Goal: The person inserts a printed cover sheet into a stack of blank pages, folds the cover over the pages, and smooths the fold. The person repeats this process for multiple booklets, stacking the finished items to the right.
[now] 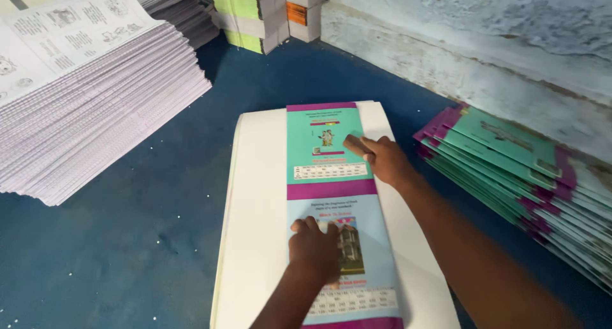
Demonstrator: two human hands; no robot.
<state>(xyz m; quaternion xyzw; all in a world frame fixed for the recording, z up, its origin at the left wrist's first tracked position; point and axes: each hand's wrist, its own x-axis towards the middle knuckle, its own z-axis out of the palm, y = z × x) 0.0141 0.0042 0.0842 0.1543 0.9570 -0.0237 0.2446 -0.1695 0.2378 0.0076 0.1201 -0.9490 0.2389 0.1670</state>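
Left hand (pixel 313 247) lies flat, fingers spread, pinning the lower half of the printed cover sheet (pixel 331 195) so it stays square on the white paper stack (pixel 255 195). Right hand (pixel 382 160) grips a small wooden block (pixel 357 144), pressing it onto the sheet's upper green panel. Finished covers (pixel 510 163) lie stacked to the right on the blue worktop (pixel 127 240).

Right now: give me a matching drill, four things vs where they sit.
Things:
1 left hand
2 right hand
3 printed sheets
4 green covers

Places:
A stacked at far left
B on the strip's blue lower panel
C stacked at right by the wall
D at the right edge of the strip's green upper panel

Pairs: 1-B, 2-D, 3-A, 4-C
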